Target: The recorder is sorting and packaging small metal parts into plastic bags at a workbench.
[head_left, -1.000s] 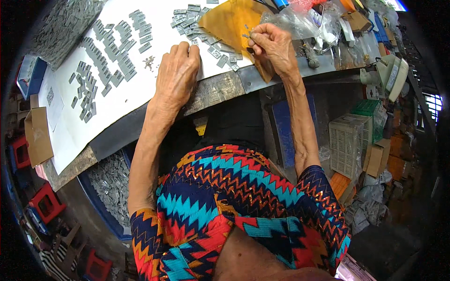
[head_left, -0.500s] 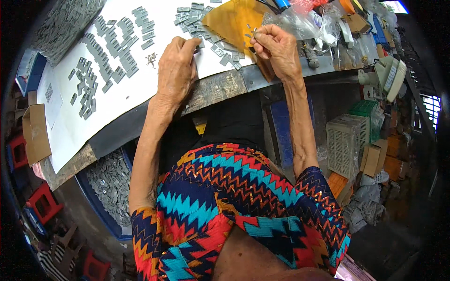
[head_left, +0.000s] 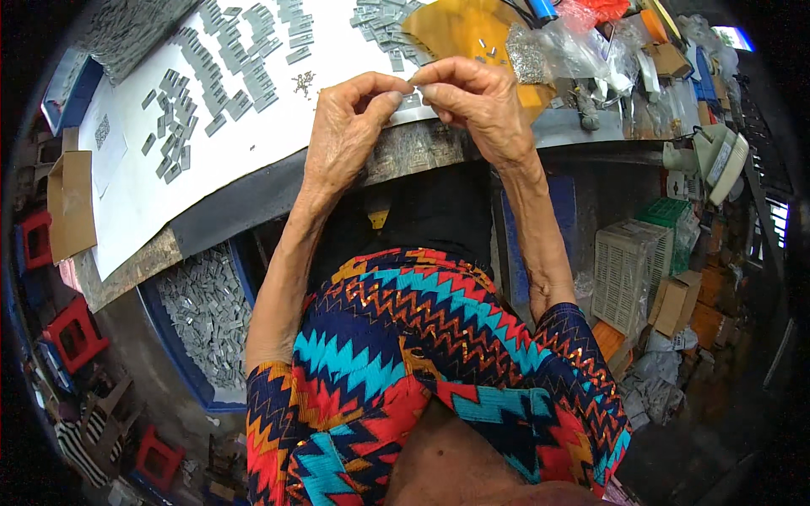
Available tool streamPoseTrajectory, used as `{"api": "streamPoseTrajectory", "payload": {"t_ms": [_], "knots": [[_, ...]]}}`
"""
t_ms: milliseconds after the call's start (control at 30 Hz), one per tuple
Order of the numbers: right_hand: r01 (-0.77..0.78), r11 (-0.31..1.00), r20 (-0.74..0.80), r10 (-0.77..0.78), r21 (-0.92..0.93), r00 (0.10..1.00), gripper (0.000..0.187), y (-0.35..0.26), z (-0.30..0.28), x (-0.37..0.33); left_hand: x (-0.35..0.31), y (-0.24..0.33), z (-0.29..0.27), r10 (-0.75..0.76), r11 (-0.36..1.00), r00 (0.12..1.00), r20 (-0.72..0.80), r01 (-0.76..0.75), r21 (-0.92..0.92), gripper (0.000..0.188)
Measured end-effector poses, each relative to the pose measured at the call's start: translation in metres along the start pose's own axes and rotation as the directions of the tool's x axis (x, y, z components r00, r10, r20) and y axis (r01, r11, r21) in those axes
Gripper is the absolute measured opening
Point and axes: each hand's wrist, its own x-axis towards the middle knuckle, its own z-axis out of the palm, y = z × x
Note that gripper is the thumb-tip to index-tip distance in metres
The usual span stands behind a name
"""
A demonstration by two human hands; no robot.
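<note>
My left hand (head_left: 350,126) and my right hand (head_left: 481,105) meet over the table's front edge, thumb and forefinger of each pinched together, tips touching or nearly so. Whatever they hold is too small and covered to name. Just beneath the fingertips shows a flat grey rectangular piece (head_left: 408,102); whether it is held or lies on the table I cannot tell. Beyond my hands lies a pile of similar grey pieces (head_left: 381,24). An amber sheet (head_left: 447,29) at the right carries a few small shiny metal bits (head_left: 483,44).
Rows of grey pieces (head_left: 245,57) and a cluster of tiny brownish bits (head_left: 303,83) lie on the white sheet (head_left: 228,173). Clear plastic bags (head_left: 582,51) crowd the right. Below the table stand a blue bin (head_left: 179,363) full of grey pieces and a pale crate (head_left: 624,270).
My hands, apart before, have come together at the fingertips. The right moved left and nearer from the amber sheet, where it pinched a small metal bit. The whole view has shifted slightly.
</note>
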Motion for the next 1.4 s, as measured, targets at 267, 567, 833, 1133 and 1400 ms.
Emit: {"api": "streamPoseTrajectory", "payload": {"t_ms": [267, 567, 833, 1133, 1400], "knots": [[-0.056, 0.996, 0.028, 0.058, -0.067, 0.998, 0.012, 0.001, 0.002, -0.003, -0.001, -0.004, 0.002, 0.036, 0.991, 0.999, -0.03, -0.031, 0.133, 0.016], [-0.122, 0.982, 0.116, 0.139, -0.143, 0.983, 0.01, 0.005, -0.01, -0.002, 0.002, -0.007, 0.001, 0.067, 0.982, 0.995, 0.074, -0.079, 0.173, 0.015], [-0.133, 0.978, 0.133, 0.155, -0.162, 0.979, 0.01, 0.006, -0.01, -0.001, 0.007, -0.01, 0.0, 0.083, 0.993, 0.991, 0.102, -0.091, 0.076, 0.015], [-0.179, 0.983, 0.192, 0.169, 0.037, 0.967, 0.008, 0.017, -0.01, 0.0, 0.011, -0.011, -0.004, 0.019, 0.999, 0.987, 0.16, -0.023, 0.022, 0.015], [-0.165, 0.982, 0.154, 0.178, -0.093, 0.972, 0.006, 0.016, -0.005, 0.001, 0.013, -0.018, -0.008, -0.003, 1.0, 0.986, 0.166, 0.0, 0.017, 0.015]]}}
